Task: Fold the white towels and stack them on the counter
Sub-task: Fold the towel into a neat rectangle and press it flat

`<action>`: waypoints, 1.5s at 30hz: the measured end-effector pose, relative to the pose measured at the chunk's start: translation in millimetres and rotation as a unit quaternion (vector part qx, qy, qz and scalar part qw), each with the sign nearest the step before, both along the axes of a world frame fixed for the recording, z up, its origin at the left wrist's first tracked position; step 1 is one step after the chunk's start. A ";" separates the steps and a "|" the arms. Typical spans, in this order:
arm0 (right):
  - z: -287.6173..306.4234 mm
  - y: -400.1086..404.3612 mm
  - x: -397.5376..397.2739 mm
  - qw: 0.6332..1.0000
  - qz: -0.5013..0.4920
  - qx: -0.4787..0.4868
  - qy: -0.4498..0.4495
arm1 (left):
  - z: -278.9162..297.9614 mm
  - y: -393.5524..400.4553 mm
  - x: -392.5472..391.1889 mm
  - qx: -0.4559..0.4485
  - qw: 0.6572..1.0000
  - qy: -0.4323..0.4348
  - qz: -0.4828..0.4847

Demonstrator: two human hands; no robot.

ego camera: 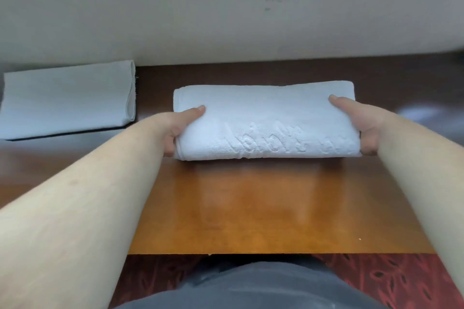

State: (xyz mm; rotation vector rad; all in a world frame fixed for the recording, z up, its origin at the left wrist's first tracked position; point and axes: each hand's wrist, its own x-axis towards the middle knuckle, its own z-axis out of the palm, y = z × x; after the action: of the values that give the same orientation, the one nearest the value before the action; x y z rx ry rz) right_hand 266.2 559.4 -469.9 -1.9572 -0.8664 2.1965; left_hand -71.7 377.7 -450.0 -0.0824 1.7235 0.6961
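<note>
A thick folded white towel with raised lettering lies across the middle of the wooden counter. My left hand grips its left end, thumb on top and fingers tucked underneath. My right hand grips the right end the same way. A second white towel, folded flat, lies at the far left of the counter, apart from the first.
A pale wall rises right behind the counter. The counter's front edge runs across the lower part of the view, with red patterned carpet and my dark clothing below it.
</note>
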 end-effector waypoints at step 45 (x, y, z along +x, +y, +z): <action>2.5 -149.8 -472.0 0.995 -0.052 0.024 0.088 | -0.6 -177.4 -463.8 0.069 0.984 0.133 0.094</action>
State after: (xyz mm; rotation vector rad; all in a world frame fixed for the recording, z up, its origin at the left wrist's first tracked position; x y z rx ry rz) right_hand -205.8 409.6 -467.4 -1.7159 -0.7673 2.2244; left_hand -535.5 200.3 -450.6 -0.0570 1.9320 1.0008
